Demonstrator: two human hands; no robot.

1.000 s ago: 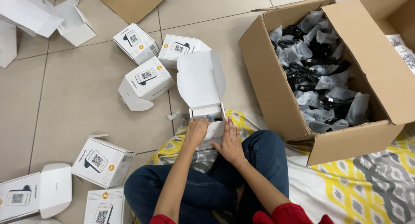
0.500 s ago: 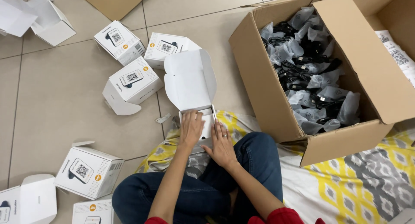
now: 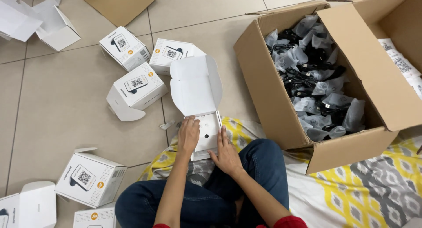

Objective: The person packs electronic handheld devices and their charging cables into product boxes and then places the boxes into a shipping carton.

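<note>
An open white box rests in front of my crossed legs, its lid flipped up and away from me. A white device with a dark dot sits inside it. My left hand lies on the box's left side, fingers pressing on the device. On the right edge of the box rests my right hand, fingers flat along its side. Both hands hold the box between them.
A big cardboard carton full of bagged black cables stands at the right. Several closed white printed boxes lie on the tiled floor to the left, more at lower left. A yellow and grey patterned sheet is under me.
The view has shifted a little. My hands stay on the open white box, the left one sliding slightly over the device inside.
</note>
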